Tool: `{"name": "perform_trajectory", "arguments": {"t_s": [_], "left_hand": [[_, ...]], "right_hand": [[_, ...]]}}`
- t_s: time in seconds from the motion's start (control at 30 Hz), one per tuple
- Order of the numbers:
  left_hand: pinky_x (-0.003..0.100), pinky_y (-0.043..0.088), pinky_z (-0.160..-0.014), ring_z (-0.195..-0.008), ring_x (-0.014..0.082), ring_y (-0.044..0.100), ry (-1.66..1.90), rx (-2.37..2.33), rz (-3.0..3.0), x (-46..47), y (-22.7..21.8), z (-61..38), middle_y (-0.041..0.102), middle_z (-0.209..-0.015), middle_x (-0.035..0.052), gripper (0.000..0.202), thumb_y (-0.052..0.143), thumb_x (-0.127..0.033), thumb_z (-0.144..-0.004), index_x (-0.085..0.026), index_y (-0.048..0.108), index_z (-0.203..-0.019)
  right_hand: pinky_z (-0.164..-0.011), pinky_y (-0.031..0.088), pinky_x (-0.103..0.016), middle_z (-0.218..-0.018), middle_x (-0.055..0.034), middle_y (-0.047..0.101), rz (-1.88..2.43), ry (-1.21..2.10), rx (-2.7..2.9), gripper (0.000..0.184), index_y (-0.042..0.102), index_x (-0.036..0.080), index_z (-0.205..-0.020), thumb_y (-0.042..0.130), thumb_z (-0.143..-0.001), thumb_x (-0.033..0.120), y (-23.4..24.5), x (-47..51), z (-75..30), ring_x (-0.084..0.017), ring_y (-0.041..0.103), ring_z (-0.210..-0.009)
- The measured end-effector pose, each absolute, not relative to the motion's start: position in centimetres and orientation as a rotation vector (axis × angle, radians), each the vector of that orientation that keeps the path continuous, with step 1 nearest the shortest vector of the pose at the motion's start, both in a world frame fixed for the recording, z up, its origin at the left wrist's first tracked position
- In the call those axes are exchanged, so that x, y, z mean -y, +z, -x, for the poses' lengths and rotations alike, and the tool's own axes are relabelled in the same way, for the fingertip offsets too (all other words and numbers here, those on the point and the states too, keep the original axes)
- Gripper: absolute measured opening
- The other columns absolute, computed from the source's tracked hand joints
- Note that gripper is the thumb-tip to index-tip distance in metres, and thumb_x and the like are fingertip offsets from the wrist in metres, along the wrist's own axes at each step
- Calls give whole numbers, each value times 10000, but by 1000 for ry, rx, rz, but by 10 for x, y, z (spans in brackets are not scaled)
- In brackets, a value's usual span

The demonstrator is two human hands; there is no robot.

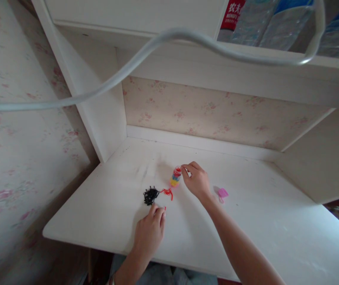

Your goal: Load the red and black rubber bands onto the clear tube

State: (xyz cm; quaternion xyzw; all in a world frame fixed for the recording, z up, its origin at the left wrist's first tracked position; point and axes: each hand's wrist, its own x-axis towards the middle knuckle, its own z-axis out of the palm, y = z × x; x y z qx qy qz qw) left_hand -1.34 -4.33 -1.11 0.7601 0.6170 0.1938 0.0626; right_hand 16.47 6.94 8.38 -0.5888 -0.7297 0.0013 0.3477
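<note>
My left hand (150, 229) is closed in a pinch near the front of the white desk, and a small red elastic band (165, 208) sticks out at its fingertips. Just beyond it lies a heap of black elastic bands (150, 195). A few loose red bands (167, 192) lie to the right of that heap. Behind them a small clear jar (175, 177) stands upright, showing red, blue and yellow layers inside. My right hand (196, 178) is beside the jar's mouth with thumb and fingers pinched together; what they hold, if anything, is too small to make out.
A pink lid-like piece (222, 193) with a loop lies right of my right forearm. The white desk (264, 221) has side panels and a shelf above, holding plastic bottles (285, 23). A pale cable (187, 35) crosses the upper view.
</note>
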Motion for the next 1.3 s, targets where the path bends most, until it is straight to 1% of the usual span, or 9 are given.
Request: {"name": "perform_trajectory", "arguments": {"t_s": [0.07,0.13,0.27,0.37,0.57,0.77,0.97,1.07,1.3], "left_hand": [[216,385,-530,-718,108,635,596,-1851,-2298,43,-11,14,614,-954,-7,225,346,-262,-946,-267,569,-977],[218,382,-529,-718,108,635,605,-1845,-2295,43,-11,14,615,-948,-6,226,346,-256,-946,-266,570,-973],[233,376,-518,-693,114,634,606,-1859,-2290,42,-11,14,612,-925,-10,227,346,-268,-947,-268,573,-958],[238,377,-522,-694,117,635,613,-1861,-2289,42,-11,13,610,-923,-8,231,344,-272,-948,-264,575,-951],[235,369,-531,-705,114,633,630,-1835,-2291,43,-11,14,612,-929,2,236,335,-269,-950,-254,571,-953],[238,372,-536,-695,117,629,621,-1839,-2287,42,-11,14,606,-929,-8,240,323,-281,-953,-261,561,-938],[235,381,-552,-712,118,631,619,-1832,-2289,43,-12,14,605,-941,-6,229,331,-280,-950,-258,559,-944],[239,384,-551,-709,119,631,617,-1834,-2290,43,-12,14,603,-940,-8,227,332,-275,-948,-258,558,-937],[241,384,-544,-697,117,629,616,-1834,-2293,42,-12,15,604,-927,-10,228,338,-266,-946,-255,563,-915]], "right_hand": [[-640,395,-216,-847,-14,617,1513,-15,1857,253,697,221,-887,456,-896,298,86,-65,-166,-111,566,-689],[-643,400,-217,-872,-16,612,1518,-18,1867,254,685,226,-936,450,-902,316,89,-59,-167,-111,565,-687],[-645,405,-231,-969,-15,583,1590,-10,2017,290,625,289,-1114,442,-910,382,90,-48,-164,-105,556,-661],[-640,400,-239,-1000,-19,555,1667,-11,2107,307,605,314,-1147,442,-904,407,90,-47,-160,-110,559,-673],[-616,369,-245,-1009,-28,531,1758,-15,2195,310,603,319,-1133,419,-908,427,92,-51,-157,-129,568,-713],[-634,362,-253,-1036,-22,530,1783,63,2212,321,579,339,-1148,414,-906,469,93,-52,-158,-137,581,-738],[-639,361,-258,-1028,-30,528,1826,115,2217,326,594,312,-1115,426,-892,482,94,-57,-157,-152,588,-769],[-634,360,-260,-1014,-30,524,1844,131,2226,318,616,308,-1068,431,-883,490,95,-61,-155,-153,584,-759],[-628,367,-254,-1010,-15,529,1776,88,2167,303,639,309,-1020,436,-883,486,97,-62,-155,-130,565,-710]]}}
